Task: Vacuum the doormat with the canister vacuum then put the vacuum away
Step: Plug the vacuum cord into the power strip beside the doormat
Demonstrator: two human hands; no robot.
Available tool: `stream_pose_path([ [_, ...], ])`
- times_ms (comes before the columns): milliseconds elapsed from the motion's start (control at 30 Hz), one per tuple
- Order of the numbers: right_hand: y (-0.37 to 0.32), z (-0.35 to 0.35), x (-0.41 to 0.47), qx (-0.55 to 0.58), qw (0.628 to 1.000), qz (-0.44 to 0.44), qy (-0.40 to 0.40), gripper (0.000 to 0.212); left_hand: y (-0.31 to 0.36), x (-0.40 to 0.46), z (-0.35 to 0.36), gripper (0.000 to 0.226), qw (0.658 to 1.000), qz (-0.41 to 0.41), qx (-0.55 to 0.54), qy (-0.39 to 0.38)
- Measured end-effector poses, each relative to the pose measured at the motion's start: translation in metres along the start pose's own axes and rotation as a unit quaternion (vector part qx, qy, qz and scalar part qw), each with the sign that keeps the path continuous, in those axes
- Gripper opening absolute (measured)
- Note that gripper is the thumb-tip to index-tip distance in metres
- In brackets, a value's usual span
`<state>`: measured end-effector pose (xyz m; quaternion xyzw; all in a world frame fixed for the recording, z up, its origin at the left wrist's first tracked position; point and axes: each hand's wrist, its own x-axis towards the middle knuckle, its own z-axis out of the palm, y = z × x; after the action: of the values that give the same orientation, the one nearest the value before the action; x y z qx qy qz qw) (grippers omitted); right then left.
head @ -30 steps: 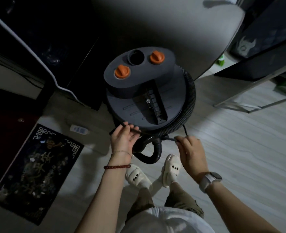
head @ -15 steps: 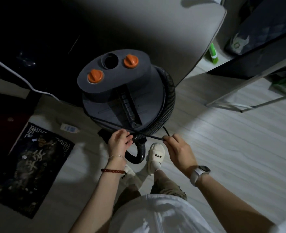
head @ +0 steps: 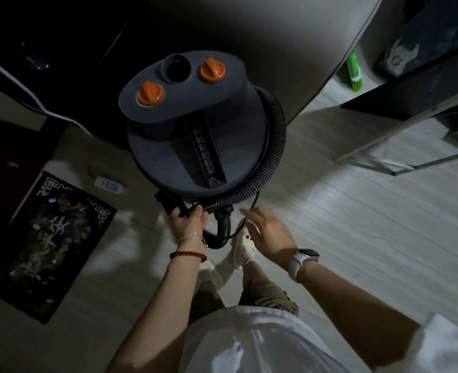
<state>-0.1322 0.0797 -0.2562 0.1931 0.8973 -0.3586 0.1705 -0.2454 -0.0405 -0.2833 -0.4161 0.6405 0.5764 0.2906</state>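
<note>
Logging items on the pale plank floor (head: 357,224), seen from my head camera.

Item one: dark grey round canister vacuum (head: 195,146) with two orange knobs, standing upright near the floor's far edge against a grey curved panel (head: 276,49). I judge it bulky and fairly heavy, rigid plastic; the ribbed central handle (head: 206,154) on its lid looks the sound place to lift it.

Item two: black ribbed flexible hose (head: 275,146), wrapped round the canister's right side and ending in a bent stub by my feet. Springy, likely to uncoil if let go.

Item three: thin black power cord (head: 254,200), limp and light, looping near the canister's base.

Item four: dark patterned rectangular doormat (head: 42,243), flat at the floor's left edge, well apart from the vacuum.

Left hand (head: 188,224): grip closed on a black fitting and cord at the canister's near base.

Right hand (head: 268,232): grip loose, fingers spread, motion-blurred; a cord strand seems to pass under it, but I cannot tell whether it holds anything.

Judgement: stowing stage, cord and hose being tidied.
</note>
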Motion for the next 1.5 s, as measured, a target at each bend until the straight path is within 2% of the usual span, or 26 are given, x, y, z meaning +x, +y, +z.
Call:
stream_pose_path([
  [67, 0.0, 0.0, 0.016, -0.041, 0.996, -0.008, 0.079, 0.042, -0.004, 0.01, -0.006, 0.048, 0.997, 0.026, 0.03, 0.062],
  [100, 0.0, 0.0, 0.025, -0.074, 0.993, -0.016, 0.09, 0.044, -0.007, 0.014, -0.01, 0.05, 0.992, 0.048, 0.088, 0.078],
  [200, 0.0, 0.0, 0.046, -0.122, 0.992, 0.007, 0.035, 0.052, -0.015, 0.012, -0.017, 0.062, 0.939, 0.139, 0.306, 0.066],
  [300, 0.007, 0.005, 0.051, -0.18, 0.983, 0.037, -0.006, 0.056, -0.021, 0.006, -0.011, 0.06, 0.87, 0.27, 0.412, 0.031],
  [367, 0.008, 0.004, 0.053, -0.196, 0.98, 0.029, -0.007, 0.055, -0.028, 0.015, -0.005, 0.059, 0.851, 0.279, 0.445, -0.013],
  [433, 0.011, 0.004, 0.054, -0.201, 0.979, 0.018, -0.005, 0.054, -0.031, 0.025, -0.001, 0.063, 0.875, 0.217, 0.431, -0.047],
  [500, 0.014, 0.006, 0.053, -0.204, 0.979, 0.002, -0.004, 0.055, -0.035, 0.031, -0.002, 0.064, 0.893, 0.197, 0.401, -0.054],
  [633, 0.014, 0.016, 0.05, -0.208, 0.978, 0.01, -0.02, 0.06, -0.045, 0.036, -0.008, 0.058, 0.874, 0.259, 0.407, -0.062],
  [767, 0.011, 0.019, 0.052, -0.189, 0.982, 0.016, 0.016, 0.056, -0.045, 0.04, -0.012, 0.062, 0.858, 0.284, 0.423, -0.06],
  [933, 0.017, 0.021, 0.05, -0.171, 0.985, 0.007, 0.024, 0.063, -0.042, 0.044, -0.005, 0.046, 0.892, 0.243, 0.377, -0.05],
  [1033, 0.019, 0.021, 0.045, -0.155, 0.988, 0.019, -0.01, 0.067, -0.038, 0.043, -0.002, 0.043, 0.913, 0.221, 0.338, -0.054],
  [1267, 0.021, 0.026, 0.039, -0.187, 0.98, 0.029, -0.067, 0.082, -0.038, 0.044, -0.004, 0.047, 0.92, 0.21, 0.324, -0.065],
  [1367, 0.026, 0.027, 0.038, -0.199, 0.977, 0.022, -0.079, 0.083, -0.04, 0.044, -0.006, 0.046, 0.894, 0.247, 0.372, -0.044],
  [1500, 0.029, 0.026, 0.039, -0.17, 0.983, 0.011, -0.075, 0.075, -0.044, 0.032, -0.013, 0.032, 0.818, 0.363, 0.446, -0.02],
])
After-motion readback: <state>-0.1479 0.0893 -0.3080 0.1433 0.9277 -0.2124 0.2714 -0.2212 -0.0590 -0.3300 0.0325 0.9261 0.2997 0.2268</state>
